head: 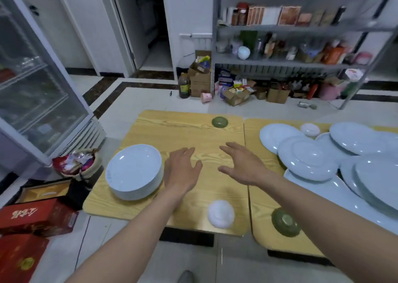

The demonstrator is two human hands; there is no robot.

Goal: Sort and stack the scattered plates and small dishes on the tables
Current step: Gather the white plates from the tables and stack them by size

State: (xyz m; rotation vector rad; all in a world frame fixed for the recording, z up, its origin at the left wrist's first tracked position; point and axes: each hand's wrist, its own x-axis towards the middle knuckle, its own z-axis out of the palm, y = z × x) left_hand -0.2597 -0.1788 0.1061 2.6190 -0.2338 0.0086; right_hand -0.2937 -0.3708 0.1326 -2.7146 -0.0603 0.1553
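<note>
A stack of pale blue plates (133,170) stands on the left wooden table (185,132). Just right of that stack my left hand (182,168) hovers palm down, fingers apart and empty. My right hand (241,164) is spread open above the table's middle, also empty. A small green dish (219,122) lies upside down at the far edge. A small white dish (220,213) lies upside down near the front edge. On the right table (258,196), a second green dish (285,221) sits overturned, beside several scattered overlapping pale blue plates (310,157) and a white dish (309,129).
A glass-door fridge (32,84) stands at the left. Red boxes (32,216) and a basket of wrappers (74,162) sit on the floor by the left table. Metal shelving (301,60) with packets, plus cardboard boxes (199,78) and a dark bottle (183,85), lines the back wall.
</note>
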